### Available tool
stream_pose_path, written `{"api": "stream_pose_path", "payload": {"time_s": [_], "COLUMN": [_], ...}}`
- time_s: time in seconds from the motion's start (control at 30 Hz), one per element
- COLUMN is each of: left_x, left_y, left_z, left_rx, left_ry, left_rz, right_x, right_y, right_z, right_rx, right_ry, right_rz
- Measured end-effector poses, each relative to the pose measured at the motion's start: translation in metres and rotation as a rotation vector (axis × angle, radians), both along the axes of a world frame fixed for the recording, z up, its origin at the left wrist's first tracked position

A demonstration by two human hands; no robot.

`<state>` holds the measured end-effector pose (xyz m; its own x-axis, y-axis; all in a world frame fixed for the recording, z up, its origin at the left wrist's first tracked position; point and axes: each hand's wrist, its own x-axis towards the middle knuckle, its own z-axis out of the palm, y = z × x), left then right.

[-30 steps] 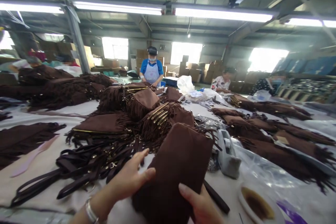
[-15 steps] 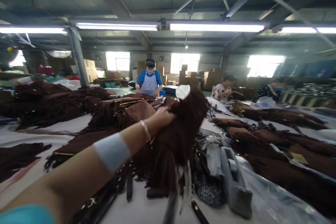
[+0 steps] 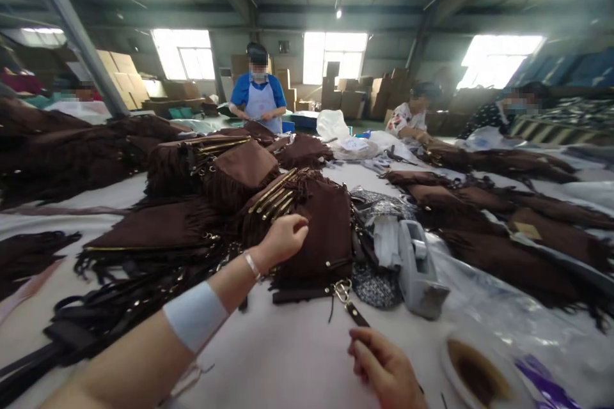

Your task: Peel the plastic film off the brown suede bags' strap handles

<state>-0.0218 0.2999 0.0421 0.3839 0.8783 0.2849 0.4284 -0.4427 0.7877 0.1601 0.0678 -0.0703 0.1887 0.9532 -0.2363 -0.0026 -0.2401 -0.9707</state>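
Observation:
A dark brown fringed bag (image 3: pixel 323 223) lies on the white table in front of me, beside several stacked bags with gold zippers. My left hand (image 3: pixel 284 239) is over the bag's left side, its fingers curled closed; whether anything is in them is hidden. At the lower right, my right hand (image 3: pixel 384 367) pinches the end of a dark strap (image 3: pixel 357 316). The strap's gold clasp (image 3: pixel 342 291) rests by the bag's near edge.
A grey tape dispenser (image 3: pixel 422 275) and a speckled black-and-white bundle (image 3: pixel 378 284) stand to the right. Near the front right is a round container (image 3: pixel 474 370) with brown contents. More brown bags (image 3: pixel 518 268) lie on clear plastic. A co-worker (image 3: pixel 259 92) stands across the table.
The brown bag, lifted and tilted in my left hand before, now lies flat on the table. My right hand has come into view at the strap. The view has tipped downward.

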Motion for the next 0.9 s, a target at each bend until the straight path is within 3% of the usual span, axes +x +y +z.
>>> {"api": "stream_pose_path", "payload": {"time_s": [0.07, 0.13, 0.23, 0.37, 0.5, 0.63, 0.73, 0.83, 0.9], "left_x": [-0.021, -0.036, -0.042, -0.031, -0.017, -0.002, 0.002, -0.001, 0.0], "left_y": [-0.039, -0.069, -0.094, -0.108, -0.134, -0.166, -0.173, -0.163, -0.156], "left_z": [-0.042, -0.073, -0.096, -0.092, -0.076, -0.061, -0.05, -0.049, -0.053], "left_rx": [0.038, 0.065, 0.092, -0.032, -0.194, -0.156, -0.145, -0.231, -0.394], "left_ry": [0.089, 0.192, 0.308, 0.346, 0.282, 0.208, 0.111, 0.037, -0.065], "left_rz": [-0.091, -0.179, -0.209, -0.132, -0.257, -0.327, -0.391, -0.225, -0.098], "right_x": [0.011, 0.015, 0.006, -0.015, -0.015, -0.014, -0.02, -0.022, -0.024], "right_y": [0.012, 0.021, 0.027, 0.025, 0.033, 0.047, 0.051, 0.048, 0.043], "right_z": [0.018, 0.028, 0.03, 0.02, 0.024, 0.037, 0.039, 0.034, 0.031], "right_rx": [0.133, 0.233, 0.225, 0.114, -0.08, -0.206, -0.143, -0.128, -0.145], "right_ry": [-0.34, -0.615, -0.737, -0.55, -0.169, 0.34, 0.327, 0.378, 0.489], "right_rz": [-0.06, -0.097, -0.034, -0.023, -0.152, -0.158, -0.152, -0.135, -0.116]}}
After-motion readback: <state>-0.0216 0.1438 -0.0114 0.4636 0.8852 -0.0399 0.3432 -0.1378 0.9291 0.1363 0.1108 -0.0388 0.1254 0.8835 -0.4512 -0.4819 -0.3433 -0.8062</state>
